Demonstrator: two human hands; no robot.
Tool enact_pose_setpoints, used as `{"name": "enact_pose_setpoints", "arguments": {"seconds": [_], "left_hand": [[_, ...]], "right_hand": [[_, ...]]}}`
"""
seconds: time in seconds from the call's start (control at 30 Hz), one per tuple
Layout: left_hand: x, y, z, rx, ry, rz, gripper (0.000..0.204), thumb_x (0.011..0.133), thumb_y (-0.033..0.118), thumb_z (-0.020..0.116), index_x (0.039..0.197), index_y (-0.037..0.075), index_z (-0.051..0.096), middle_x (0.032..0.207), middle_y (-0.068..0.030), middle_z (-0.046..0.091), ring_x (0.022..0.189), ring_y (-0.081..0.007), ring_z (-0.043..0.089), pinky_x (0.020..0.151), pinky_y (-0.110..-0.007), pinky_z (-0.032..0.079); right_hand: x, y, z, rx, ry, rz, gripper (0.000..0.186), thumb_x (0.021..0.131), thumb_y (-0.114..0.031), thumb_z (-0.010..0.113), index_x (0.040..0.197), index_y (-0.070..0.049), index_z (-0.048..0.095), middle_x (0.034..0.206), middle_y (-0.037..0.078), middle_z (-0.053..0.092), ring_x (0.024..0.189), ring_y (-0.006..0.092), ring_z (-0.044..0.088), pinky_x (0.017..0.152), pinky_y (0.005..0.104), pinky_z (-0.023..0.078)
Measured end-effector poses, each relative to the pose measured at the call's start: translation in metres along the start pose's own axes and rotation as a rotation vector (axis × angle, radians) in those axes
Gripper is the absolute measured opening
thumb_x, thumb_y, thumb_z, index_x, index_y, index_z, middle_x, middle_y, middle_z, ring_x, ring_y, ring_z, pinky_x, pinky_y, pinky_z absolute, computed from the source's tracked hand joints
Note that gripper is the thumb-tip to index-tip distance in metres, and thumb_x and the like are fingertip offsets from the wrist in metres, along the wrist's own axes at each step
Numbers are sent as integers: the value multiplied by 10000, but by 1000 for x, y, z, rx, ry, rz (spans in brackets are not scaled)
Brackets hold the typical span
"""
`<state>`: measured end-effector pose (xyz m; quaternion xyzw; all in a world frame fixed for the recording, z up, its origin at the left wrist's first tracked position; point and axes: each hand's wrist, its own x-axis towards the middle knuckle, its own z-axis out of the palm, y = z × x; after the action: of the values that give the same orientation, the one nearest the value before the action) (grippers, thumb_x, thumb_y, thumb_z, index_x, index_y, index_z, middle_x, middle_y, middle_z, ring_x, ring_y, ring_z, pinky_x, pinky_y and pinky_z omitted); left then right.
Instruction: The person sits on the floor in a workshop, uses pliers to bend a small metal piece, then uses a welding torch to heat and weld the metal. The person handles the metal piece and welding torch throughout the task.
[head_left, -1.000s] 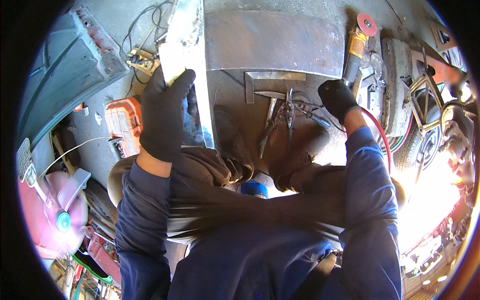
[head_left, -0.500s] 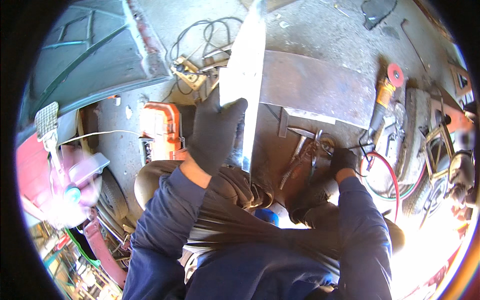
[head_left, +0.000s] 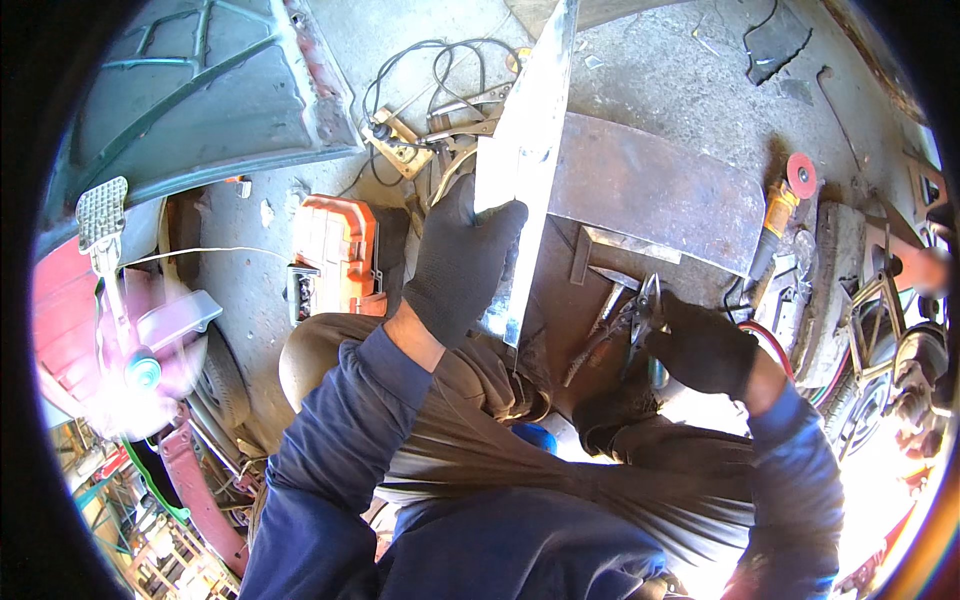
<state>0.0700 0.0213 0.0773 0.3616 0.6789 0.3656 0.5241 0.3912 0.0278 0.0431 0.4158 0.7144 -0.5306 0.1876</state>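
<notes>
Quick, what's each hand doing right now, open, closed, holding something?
Left hand: closed on the shiny metal piece.
Right hand: at the pliers; whether it grips them cannot be told.

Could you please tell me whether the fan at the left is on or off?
On, it seems: the fan shows blades blurred as if spinning, while the orange case looks sharp.

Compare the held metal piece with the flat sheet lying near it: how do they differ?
The metal piece is bright and silvery, while the flat sheet is dull and brownish. The metal piece is held in the left grip; the flat sheet lies unheld. Both look metallic.
</notes>
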Motion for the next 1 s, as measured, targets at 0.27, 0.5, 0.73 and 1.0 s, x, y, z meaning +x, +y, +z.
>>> {"name": "enact_pose_setpoints", "arguments": {"seconds": [0.27,0.5,0.73,1.0], "left_hand": [[0,5,1,-14,-11,-65,127,1055,156,697,1083,41,651,737,-19,628,571,-97,589,513,-280,484],[1,5,0,-15,-8,-89,115,1057,146,697,1086,44,654,757,-5,639,589,-82,586,534,-267,483],[1,2,-1,-5,7,-49,98,1055,149,696,1077,60,663,754,8,639,580,-73,575,517,-258,472],[4,-1,-2,-65,-4,-75,199,982,210,690,1049,31,633,697,-16,629,565,-94,579,514,-304,480]], "right_hand": [[-16,-103,-69,353,462,-264,419,1118,-258,578,1412,37,535,1021,285,725,961,404,753,890,472,584],[20,-102,-69,745,415,-303,362,1118,-285,590,1317,17,614,957,99,697,867,205,706,796,360,570],[37,-110,-71,609,452,-341,442,1115,-252,607,1463,19,578,993,186,711,884,309,720,825,436,575],[57,-118,-80,-199,687,-500,551,1090,-217,635,1581,4,522,1064,333,723,979,477,734,866,531,579]]}}
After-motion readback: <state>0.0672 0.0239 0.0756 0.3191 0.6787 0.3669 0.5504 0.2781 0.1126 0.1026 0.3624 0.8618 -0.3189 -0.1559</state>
